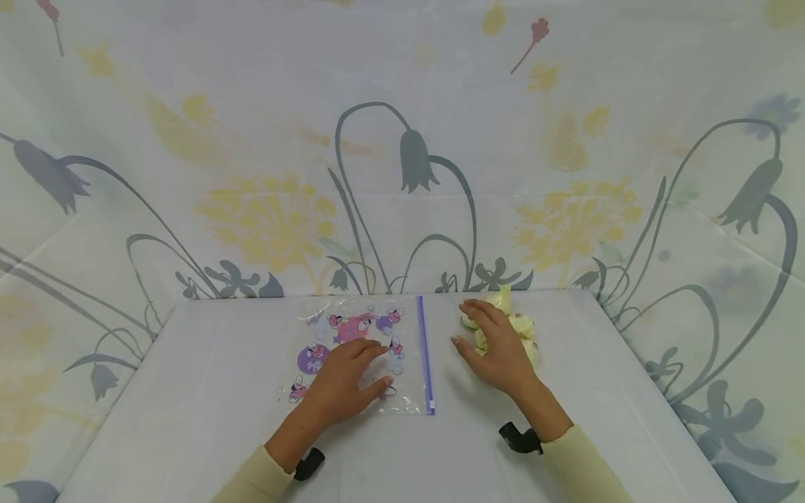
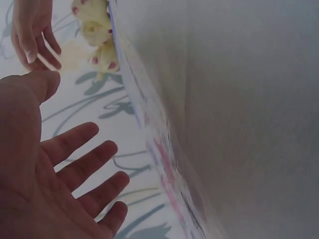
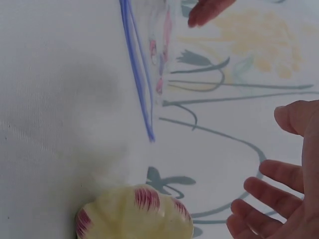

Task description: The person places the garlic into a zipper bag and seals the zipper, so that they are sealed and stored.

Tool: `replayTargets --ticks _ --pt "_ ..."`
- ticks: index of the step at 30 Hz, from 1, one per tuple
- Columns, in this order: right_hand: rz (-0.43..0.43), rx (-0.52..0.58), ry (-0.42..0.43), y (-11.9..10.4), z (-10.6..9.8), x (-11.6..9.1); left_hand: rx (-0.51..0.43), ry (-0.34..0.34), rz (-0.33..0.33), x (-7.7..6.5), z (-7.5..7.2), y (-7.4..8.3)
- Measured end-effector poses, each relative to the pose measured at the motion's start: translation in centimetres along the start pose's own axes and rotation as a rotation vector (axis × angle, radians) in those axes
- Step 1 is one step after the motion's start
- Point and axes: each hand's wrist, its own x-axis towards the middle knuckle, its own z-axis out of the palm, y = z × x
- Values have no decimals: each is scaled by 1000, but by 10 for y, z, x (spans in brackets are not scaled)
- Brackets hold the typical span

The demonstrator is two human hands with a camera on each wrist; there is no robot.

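Note:
A clear plastic zip bag point(image 1: 402, 321) with pink and purple cartoon prints lies flat on the table. Its blue-purple slider strip point(image 1: 425, 349) runs along the right side. Over the bag is my left hand point(image 1: 342, 381), fingers spread and relaxed, holding nothing. To the right sits a small cluster of pale yellow garlic-like bulbs point(image 1: 527, 328); in the right wrist view one bulb point(image 3: 134, 214) shows purple-red streaks. My right hand point(image 1: 499, 353) hovers by these bulbs with loose, parted fingers and partly hides them in the head view.
The white-covered table point(image 1: 207, 391) ends at a hanging cloth point(image 1: 377, 230) printed with grey and yellow flowers, which also rises at both sides. Black curved pieces point(image 1: 520, 439) sit at both wrists near the sleeves.

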Motion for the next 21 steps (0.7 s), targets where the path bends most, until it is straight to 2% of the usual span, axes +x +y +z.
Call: replayTargets --ticks 3,12,16,21 --pt "-4 1 -19 -4 5 2 36 -18 32 1 5 4" --pt "48 19 -115 -13 19 11 90 -73 57 5 17 16" --pt "38 25 -119 -14 26 14 125 -92 72 7 20 20" --pt "26 56 -114 -13 34 14 154 -131 51 6 21 22"
